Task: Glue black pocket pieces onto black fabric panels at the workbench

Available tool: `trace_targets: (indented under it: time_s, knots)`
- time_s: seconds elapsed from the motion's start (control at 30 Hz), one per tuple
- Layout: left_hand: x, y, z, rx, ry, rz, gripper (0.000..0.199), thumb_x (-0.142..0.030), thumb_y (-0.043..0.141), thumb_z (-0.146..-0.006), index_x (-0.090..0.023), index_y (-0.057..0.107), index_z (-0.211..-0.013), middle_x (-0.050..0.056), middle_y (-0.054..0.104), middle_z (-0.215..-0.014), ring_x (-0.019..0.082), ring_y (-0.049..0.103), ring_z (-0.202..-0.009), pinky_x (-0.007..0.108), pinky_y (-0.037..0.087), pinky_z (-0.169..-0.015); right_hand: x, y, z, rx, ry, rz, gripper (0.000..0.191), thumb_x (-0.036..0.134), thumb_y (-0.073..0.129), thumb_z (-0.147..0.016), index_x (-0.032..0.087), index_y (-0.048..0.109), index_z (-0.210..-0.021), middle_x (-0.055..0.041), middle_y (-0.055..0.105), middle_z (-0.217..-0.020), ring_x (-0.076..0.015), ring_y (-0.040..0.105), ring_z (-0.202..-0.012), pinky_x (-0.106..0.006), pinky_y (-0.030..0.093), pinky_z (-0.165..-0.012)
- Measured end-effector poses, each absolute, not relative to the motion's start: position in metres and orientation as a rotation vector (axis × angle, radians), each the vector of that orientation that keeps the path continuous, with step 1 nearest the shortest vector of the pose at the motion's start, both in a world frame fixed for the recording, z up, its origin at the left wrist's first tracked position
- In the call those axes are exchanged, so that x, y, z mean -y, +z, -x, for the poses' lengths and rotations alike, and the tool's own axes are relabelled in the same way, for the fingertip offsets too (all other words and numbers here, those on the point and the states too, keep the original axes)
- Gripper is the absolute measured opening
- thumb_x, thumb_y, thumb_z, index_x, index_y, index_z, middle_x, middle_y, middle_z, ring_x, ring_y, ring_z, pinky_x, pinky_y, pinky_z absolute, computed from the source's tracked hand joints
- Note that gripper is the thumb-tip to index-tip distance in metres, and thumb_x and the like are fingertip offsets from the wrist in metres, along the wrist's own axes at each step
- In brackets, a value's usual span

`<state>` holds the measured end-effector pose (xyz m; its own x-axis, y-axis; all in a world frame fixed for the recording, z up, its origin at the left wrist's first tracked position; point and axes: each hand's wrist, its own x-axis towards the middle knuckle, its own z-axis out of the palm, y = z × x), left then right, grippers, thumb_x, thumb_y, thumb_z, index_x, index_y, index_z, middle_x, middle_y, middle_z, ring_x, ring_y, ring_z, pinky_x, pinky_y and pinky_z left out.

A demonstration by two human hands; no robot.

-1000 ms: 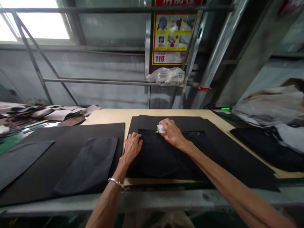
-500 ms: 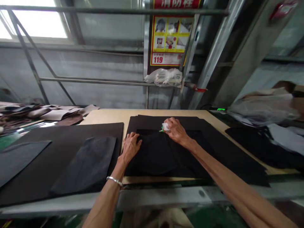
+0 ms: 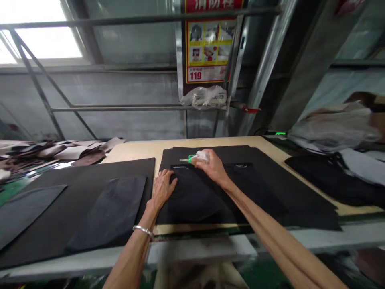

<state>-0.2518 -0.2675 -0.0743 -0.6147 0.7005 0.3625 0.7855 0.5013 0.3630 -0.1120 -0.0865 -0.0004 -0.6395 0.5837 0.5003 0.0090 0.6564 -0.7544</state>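
My left hand (image 3: 163, 185) lies with fingers apart on the left edge of a black fabric piece (image 3: 195, 196), a bracelet on its wrist. Above the far edge of that piece, my right hand (image 3: 212, 165) is wrapped round a small whitish bottle (image 3: 201, 155) with a green part and a thin tip pointing left. Glossy wet-looking streaks show along the far edge of the fabric and of a second black piece (image 3: 255, 184) to its right. Both pieces rest on large black sheets (image 3: 300, 200).
Another black sheet (image 3: 87, 176) on the left bears two dark pieces. Material strips (image 3: 72, 152) are piled at the far left; black cloth (image 3: 333, 180) and plastic-wrapped items (image 3: 337, 124) sit at the right. A metal rail (image 3: 126, 108) runs behind the table.
My right hand has moved left with the bottle, whose tip now shows clearly. Glossy streaks have come into view on the far fabric edges. My left hand stays in place; the view has shifted slightly.
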Motion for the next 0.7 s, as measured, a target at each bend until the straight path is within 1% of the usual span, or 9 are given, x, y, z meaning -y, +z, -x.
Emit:
trace_targets:
  time_s: [0.1,0.17,0.23,0.3,0.37,0.43,0.53,0.6,0.7]
  knots:
    - [0.268,-0.074,0.251,2.566,-0.761,1.278,0.025,-0.031,0.055,-0.093,-0.022,0.056,-0.116,0.006,0.061,-0.119,0.026,0.055,-0.113,0.04,0.046,-0.088,0.056,0.006,0.085,1.427,1.553,0.492,0.057,0.046,0.08,-0.065,0.02,0.055,-0.11,-0.0036,0.065,-0.1,-0.0187,0.063,-0.087,-0.034,0.054,-0.073]
    - [0.269,-0.073,0.25,2.559,-0.756,1.269,0.021,-0.031,0.054,-0.093,-0.022,0.056,-0.112,0.006,0.062,-0.117,0.026,0.056,-0.112,0.039,0.045,-0.087,0.03,0.012,0.058,1.113,1.774,0.483,0.052,0.047,0.08,-0.065,0.02,0.058,-0.104,-0.0043,0.067,-0.096,-0.0193,0.065,-0.085,-0.031,0.055,-0.065]
    - [0.269,-0.073,0.25,2.559,-0.741,1.27,0.017,-0.031,0.053,-0.093,-0.022,0.056,-0.108,0.006,0.062,-0.114,0.025,0.056,-0.11,0.039,0.044,-0.087,0.005,0.015,0.026,0.932,1.859,0.435,0.044,0.049,0.073,-0.073,0.02,0.06,-0.103,-0.0057,0.068,-0.097,-0.0195,0.066,-0.086,-0.03,0.056,-0.063]
    - [0.269,-0.073,0.25,2.557,-0.725,1.275,0.014,-0.03,0.052,-0.093,-0.022,0.057,-0.103,0.006,0.062,-0.111,0.025,0.056,-0.108,0.039,0.044,-0.087,-0.017,0.011,-0.007,0.819,1.883,0.425,0.036,0.05,0.062,-0.083,0.021,0.061,-0.103,-0.0061,0.068,-0.098,-0.0193,0.066,-0.083,-0.032,0.057,-0.062]
    - [0.269,-0.074,0.251,2.532,-0.726,1.299,0.014,-0.03,0.049,-0.094,-0.021,0.058,-0.101,0.006,0.063,-0.108,0.025,0.057,-0.105,0.039,0.045,-0.087,-0.036,0.003,-0.039,0.742,1.902,0.51,0.033,0.052,0.052,-0.088,0.022,0.061,-0.101,-0.0051,0.068,-0.092,-0.0189,0.065,-0.074,-0.034,0.056,-0.057]
    - [0.27,-0.076,0.252,2.469,-0.742,1.332,0.018,-0.031,0.045,-0.094,-0.021,0.059,-0.099,0.007,0.062,-0.11,0.025,0.057,-0.104,0.039,0.046,-0.086,-0.051,-0.007,-0.069,0.696,1.874,0.639,0.034,0.054,0.05,-0.088,0.023,0.06,-0.096,-0.0027,0.067,-0.082,-0.017,0.061,-0.062,-0.031,0.051,-0.048]
    - [0.272,-0.084,0.257,2.34,-0.727,1.321,0.028,-0.039,0.042,-0.092,-0.021,0.064,-0.095,0.009,0.059,-0.118,0.029,0.053,-0.106,0.041,0.048,-0.085,-0.07,-0.018,-0.108,0.658,1.651,0.718,0.032,0.051,0.064,-0.081,0.022,0.057,-0.09,0.0022,0.063,-0.073,-0.0121,0.056,-0.054,-0.021,0.04,-0.042]
    - [0.272,-0.092,0.265,2.311,-0.671,1.34,0.035,-0.043,0.038,-0.092,-0.021,0.066,-0.093,0.009,0.061,-0.111,0.03,0.054,-0.099,0.043,0.049,-0.082,-0.082,-0.022,-0.132,0.63,1.45,0.745,0.034,0.047,0.074,-0.075,0.02,0.055,-0.086,0.0034,0.063,-0.072,-0.0107,0.057,-0.055,-0.021,0.042,-0.044]
    - [0.272,-0.101,0.276,2.297,-0.664,1.386,0.04,-0.046,0.036,-0.092,-0.021,0.067,-0.094,0.009,0.064,-0.102,0.03,0.058,-0.096,0.041,0.05,-0.081,-0.09,-0.024,-0.168,0.626,1.256,0.796,0.038,0.043,0.081,-0.07,0.017,0.056,-0.083,0.0031,0.062,-0.071,-0.0105,0.058,-0.058,-0.023,0.048,-0.052]
